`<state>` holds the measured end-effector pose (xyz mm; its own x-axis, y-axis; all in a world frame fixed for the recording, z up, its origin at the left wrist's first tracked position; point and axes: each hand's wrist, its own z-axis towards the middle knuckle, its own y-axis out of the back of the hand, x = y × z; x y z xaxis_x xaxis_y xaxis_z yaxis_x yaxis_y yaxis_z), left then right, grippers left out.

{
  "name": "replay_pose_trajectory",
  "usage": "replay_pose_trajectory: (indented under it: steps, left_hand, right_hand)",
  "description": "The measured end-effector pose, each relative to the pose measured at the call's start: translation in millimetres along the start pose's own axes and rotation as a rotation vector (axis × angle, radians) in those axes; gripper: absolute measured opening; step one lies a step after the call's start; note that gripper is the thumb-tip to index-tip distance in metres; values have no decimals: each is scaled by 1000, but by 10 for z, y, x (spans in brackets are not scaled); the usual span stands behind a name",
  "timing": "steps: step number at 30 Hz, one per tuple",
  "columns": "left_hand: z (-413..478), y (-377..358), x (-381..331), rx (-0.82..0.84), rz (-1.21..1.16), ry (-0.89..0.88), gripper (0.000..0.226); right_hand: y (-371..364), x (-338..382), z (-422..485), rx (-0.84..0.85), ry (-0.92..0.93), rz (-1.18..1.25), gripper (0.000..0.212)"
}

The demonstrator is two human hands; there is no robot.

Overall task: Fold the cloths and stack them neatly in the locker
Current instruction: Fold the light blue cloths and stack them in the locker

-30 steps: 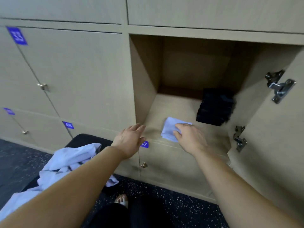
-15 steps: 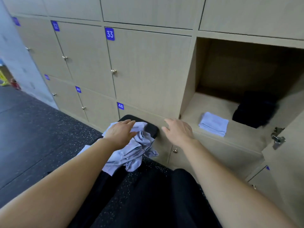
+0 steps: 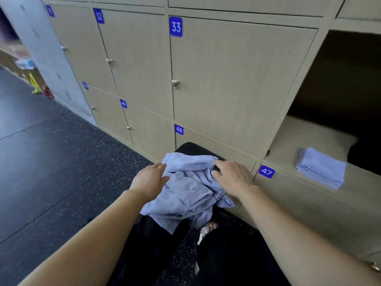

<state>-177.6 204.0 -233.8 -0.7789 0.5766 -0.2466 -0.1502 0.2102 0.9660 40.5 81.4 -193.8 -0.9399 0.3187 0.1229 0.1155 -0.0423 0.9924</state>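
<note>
A heap of crumpled light-blue cloths [image 3: 185, 190] lies on a black stool [image 3: 191, 148] in front of locker 48. My left hand [image 3: 149, 180] rests flat on the heap's left side, fingers apart. My right hand [image 3: 232, 175] touches its upper right edge, fingers bent onto the fabric; a firm grip is not visible. A folded light-blue cloth [image 3: 321, 167] lies on the floor of the open locker [image 3: 288, 139] at the right, near its front edge.
A dark bundle [image 3: 365, 155] sits deeper in the open locker, right of the folded cloth. Closed wooden locker doors numbered 33 [image 3: 175, 26], 48 and 49 fill the wall. Dark speckled flooring [image 3: 51, 162] stretches left. My dark trousers and a sandalled foot [image 3: 208, 228] are below the heap.
My right hand left the folded cloth in the locker and swung left to the heap. My left hand settled on the heap. The view turned left and down.
</note>
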Motion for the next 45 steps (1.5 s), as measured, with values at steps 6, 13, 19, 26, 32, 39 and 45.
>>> replay_pose_trajectory:
  steps: [6, 13, 19, 26, 32, 39, 45]
  left_hand:
    - [601, -201, 129, 44, 25, 11, 46]
    - [1225, -535, 174, 72, 17, 38, 38]
    - [1378, -806, 232, 23, 0, 31, 17]
    - [1374, -902, 255, -28, -14, 22, 36]
    - [1262, -749, 205, -87, -21, 9, 38]
    - [959, -386, -19, -186, -50, 140, 37]
    - [698, -5, -363, -172, -561, 180, 25]
  right_hand:
    - [-387, -75, 605, 50, -29, 13, 34]
    - [-746, -138, 1299, 22, 15, 58, 26]
    - [-1037, 57, 1803, 100, 104, 25, 25]
    - [-1277, 188, 1943, 216, 13, 66, 30]
    - [-1007, 218, 1846, 58, -156, 468, 21]
    - [-401, 219, 1501, -130, -214, 788, 15]
    - [182, 168, 1024, -262, -215, 1159, 19]
